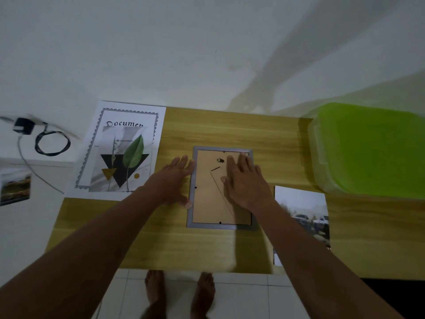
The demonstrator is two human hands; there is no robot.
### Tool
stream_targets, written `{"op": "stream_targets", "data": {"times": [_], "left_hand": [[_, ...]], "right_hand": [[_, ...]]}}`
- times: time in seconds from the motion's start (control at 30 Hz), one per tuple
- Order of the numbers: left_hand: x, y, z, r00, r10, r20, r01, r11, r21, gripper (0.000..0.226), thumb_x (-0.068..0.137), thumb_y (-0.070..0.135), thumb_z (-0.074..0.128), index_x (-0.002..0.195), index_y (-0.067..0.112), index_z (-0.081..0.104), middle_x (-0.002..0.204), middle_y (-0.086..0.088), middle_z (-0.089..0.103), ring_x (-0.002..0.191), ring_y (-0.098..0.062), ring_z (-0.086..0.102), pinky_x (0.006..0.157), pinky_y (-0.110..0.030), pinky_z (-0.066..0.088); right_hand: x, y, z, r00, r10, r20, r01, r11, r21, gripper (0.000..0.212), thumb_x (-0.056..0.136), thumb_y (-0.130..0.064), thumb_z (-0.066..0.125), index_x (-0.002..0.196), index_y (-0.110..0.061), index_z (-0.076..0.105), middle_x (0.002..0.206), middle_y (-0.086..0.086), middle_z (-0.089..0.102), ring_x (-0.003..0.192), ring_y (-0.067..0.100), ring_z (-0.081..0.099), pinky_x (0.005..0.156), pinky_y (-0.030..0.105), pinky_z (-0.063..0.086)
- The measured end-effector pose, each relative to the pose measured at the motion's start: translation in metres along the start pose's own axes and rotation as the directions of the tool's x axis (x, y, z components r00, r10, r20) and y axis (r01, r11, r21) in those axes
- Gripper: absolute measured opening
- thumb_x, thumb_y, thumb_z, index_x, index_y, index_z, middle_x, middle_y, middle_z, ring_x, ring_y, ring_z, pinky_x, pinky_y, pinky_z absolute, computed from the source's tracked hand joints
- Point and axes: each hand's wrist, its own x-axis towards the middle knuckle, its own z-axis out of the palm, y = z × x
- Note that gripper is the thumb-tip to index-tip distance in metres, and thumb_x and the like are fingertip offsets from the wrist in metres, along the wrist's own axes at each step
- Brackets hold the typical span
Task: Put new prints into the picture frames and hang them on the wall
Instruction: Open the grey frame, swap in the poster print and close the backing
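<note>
Hands both flat, gripping nothing: my right hand presses the brown backing board of the grey-rimmed rectangular picture frame, face down on the light wooden table, long axis running near-to-far, my left hand touching its left rim, so right's closer.

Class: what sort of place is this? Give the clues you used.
Probably a room at home: a wooden table against a plain white wall, bare feet on a tiled floor, and a charger with cable nearby.
</note>
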Motion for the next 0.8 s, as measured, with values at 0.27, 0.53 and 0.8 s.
{"op": "stream_targets", "data": {"times": [0.27,0.53,0.8], "left_hand": [[0.001,-0.002,0.002,1.000,0.015,-0.016,-0.014,0.999,0.042,0.128,0.066,0.044,0.084,0.154,0.023,-0.007,0.162,-0.004,-0.014,0.149,-0.023,-0.011,0.119,-0.045,0.011],[0.000,-0.003,0.002,0.999,0.027,-0.022,-0.027,0.999,0.019,0.131,0.062,0.049,0.085,0.155,0.023,-0.005,0.162,-0.003,-0.012,0.150,-0.023,-0.010,0.119,-0.046,0.013],[-0.001,-0.002,0.003,0.999,0.029,-0.027,-0.028,1.000,0.011,0.132,0.062,0.049,0.085,0.155,0.024,-0.006,0.162,-0.002,-0.012,0.149,-0.022,-0.011,0.119,-0.047,0.012]], "right_hand": [[-0.053,-0.015,0.032,0.971,0.216,-0.107,-0.198,0.967,0.161,0.068,0.104,-0.041,0.027,0.155,0.002,0.012,0.162,0.022,0.015,0.151,0.034,0.010,0.122,0.049,0.017],[-0.074,-0.014,0.031,0.951,0.291,-0.107,-0.248,0.921,0.301,0.069,0.105,-0.044,0.036,0.155,-0.001,0.017,0.162,0.019,0.017,0.150,0.032,0.014,0.120,0.043,0.021],[-0.083,-0.011,0.037,0.946,0.313,-0.083,-0.270,0.904,0.331,0.068,0.103,-0.050,0.038,0.155,-0.010,0.023,0.163,0.010,0.019,0.148,0.028,0.025,0.111,0.043,0.037]]}}
